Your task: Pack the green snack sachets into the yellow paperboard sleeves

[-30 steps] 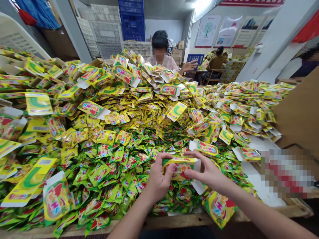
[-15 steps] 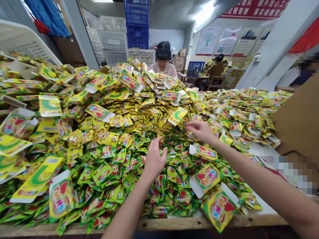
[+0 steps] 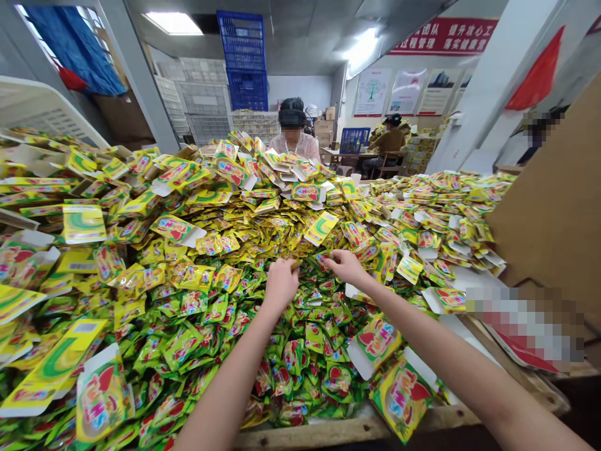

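Hundreds of yellow-green foil sachets [image 3: 211, 313] heap over the wooden tabletop [image 3: 338, 433]. The left hand [image 3: 280, 287] and right hand [image 3: 346, 266] curl close together on the pile; whether either grip holds a sachet is unclear. Printed cartons [image 3: 401, 398] lie among them, beside a brown cardboard sheet [image 3: 549, 188].

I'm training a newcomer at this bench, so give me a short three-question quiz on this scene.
1. True or false: the left hand and right hand are both over the heap of glossy yellow-green foil sachets.
2. The tall stack of lattice-sided plastic crates behind the seated co-worker is: A red, B blue, C green.
3. Fill in the blank: the long, straight front edge of the bench is made of ____.

Key: 1 true; 2 B; 3 wood.
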The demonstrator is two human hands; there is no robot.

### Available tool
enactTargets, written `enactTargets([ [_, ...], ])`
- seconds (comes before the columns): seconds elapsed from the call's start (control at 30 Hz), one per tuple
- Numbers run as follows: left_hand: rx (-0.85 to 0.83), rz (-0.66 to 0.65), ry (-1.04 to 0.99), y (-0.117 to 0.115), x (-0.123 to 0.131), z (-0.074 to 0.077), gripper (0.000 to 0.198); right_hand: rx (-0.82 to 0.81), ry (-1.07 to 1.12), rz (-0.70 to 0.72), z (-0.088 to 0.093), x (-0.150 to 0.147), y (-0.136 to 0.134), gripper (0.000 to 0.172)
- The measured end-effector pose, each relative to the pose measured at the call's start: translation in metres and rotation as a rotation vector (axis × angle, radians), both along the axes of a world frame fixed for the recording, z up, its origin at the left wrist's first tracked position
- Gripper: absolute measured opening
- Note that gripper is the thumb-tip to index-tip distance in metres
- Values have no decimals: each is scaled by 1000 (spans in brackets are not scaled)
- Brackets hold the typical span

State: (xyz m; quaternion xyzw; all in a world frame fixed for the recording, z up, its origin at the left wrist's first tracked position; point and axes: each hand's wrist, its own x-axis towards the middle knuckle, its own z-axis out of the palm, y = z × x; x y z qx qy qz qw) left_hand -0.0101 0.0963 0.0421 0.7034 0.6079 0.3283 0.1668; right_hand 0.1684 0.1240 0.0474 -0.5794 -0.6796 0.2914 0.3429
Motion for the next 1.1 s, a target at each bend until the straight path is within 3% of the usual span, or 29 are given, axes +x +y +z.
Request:
enactTargets([
  [0.07, -17, -67, -172, -16, -7, 7, 23, -26, 171, -9, 3, 0, -20, 24],
  [0.13, -94, -159, -501, -34, -9, 9, 28, -58, 314, 2, 5, -5, -44, 21],
  [0.2, -194, -217, -865, -52, -6, 6, 33, -121, 469, 27, 8, -14, -66, 26],
  [0.27, -237, -212, -1071, -65, -1, 1, 36, -222, 676, 47, 12, -26, -86, 34],
  [0.37, -197, -159, -1139, -74, 8, -7, 36, -339, 973, 24, 15, -42, -106, 33],
  [0.47, -174, -130, -1124, -79, 11, -12, 36, -368, 1091, -40, 13, -50, -117, 33],
  [0.63, -141, -113, -1038, -99, 13, -22, 33, -286, 928, -74, 5, -54, -128, 40],
  [0.73, -126, -144, -825, -108, 4, -21, 28, -261, 835, -24, 1, -48, -132, 44],
  [0.83, -42, -221, -358, -93, -29, 1, 22, -318, 844, -18, -3, -29, -138, 42],
  [0.87, 31, -183, -197, -80, -47, 12, 20, -332, 856, -45, -4, -20, -140, 41],
  [0.97, 200, 132, 345, -30, -110, 50, 29, -385, 874, -143, -7, 9, -151, 38],
  [1.03, 203, 345, 635, 5, -150, 70, 39, -397, 879, -183, -8, 21, -161, 37],
  [1.1, 197, 410, 811, 30, -180, 83, 37, -387, 886, -202, -6, 25, -172, 39],
])
